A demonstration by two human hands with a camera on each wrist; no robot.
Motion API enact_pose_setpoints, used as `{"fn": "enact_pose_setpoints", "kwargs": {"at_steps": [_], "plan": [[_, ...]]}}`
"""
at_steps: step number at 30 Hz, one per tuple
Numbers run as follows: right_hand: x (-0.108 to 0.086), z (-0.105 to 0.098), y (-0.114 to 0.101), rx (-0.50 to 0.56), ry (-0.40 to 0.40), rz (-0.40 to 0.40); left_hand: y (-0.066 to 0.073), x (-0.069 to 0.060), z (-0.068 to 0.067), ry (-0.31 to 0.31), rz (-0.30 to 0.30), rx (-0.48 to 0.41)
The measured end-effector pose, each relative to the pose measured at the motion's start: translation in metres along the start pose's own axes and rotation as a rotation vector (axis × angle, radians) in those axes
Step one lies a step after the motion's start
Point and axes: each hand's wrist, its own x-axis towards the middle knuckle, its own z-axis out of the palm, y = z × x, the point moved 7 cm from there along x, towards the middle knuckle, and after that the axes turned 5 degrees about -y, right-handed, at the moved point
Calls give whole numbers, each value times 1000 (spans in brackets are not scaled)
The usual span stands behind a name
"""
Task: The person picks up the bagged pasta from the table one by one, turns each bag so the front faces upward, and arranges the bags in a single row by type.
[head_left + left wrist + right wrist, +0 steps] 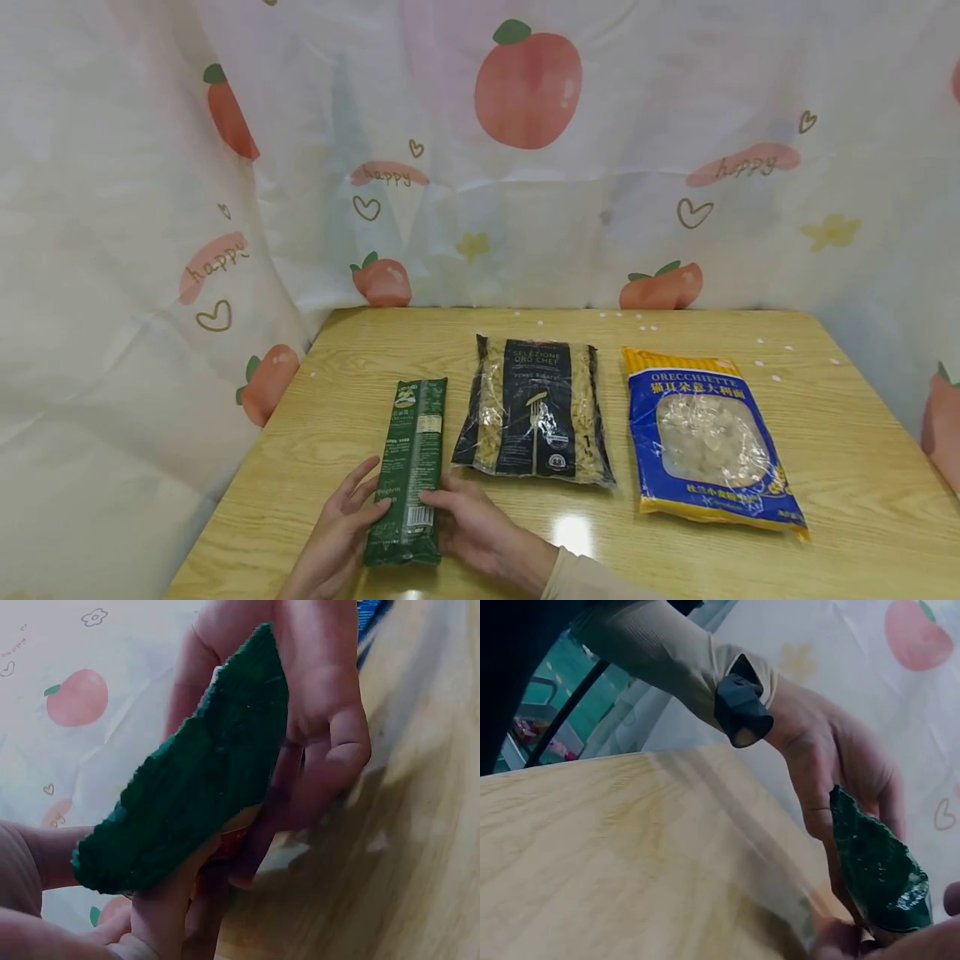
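Note:
Between my two hands is a long green packet of spaghetti (408,475), tilted up off the table with its printed back facing me. My left hand (333,533) grips its left edge, thumb across the front. On the opposite edge my right hand (480,525) holds it, its thumb also on the front and its other fingers behind. In the left wrist view the crimped end of the spaghetti packet (195,780) points at the camera, and the right wrist view shows that green end (877,870) too. The fingers behind the packet are partly hidden.
A black and clear bag of penne (536,408) lies just right of the spaghetti. Farther right is a blue and yellow bag of orecchiette (712,442). Both rest on the wooden table (300,467). A fruit-print curtain (525,225) hangs behind and beside it.

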Motion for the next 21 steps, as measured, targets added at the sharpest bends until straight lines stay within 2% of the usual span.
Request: {"fn": "enact_pose_setpoints", "kwargs": {"at_steps": [4, 7, 11, 16, 21], "plan": [[-1, 0, 3, -12, -42, 5, -4, 0, 2, -25, -11, -1], [0, -1, 0, -14, -55, -25, -6, -1, 2, -36, -31, 19], [1, -1, -5, -34, -44, -53, -4, -2, 1, -35, -41, 74], [-2, -1, -10, -80, -23, -70, 2, -6, 3, 9, -17, 154], [-4, 3, -19, -146, -18, -87, 7, -12, 13, -34, -19, 245]]}}
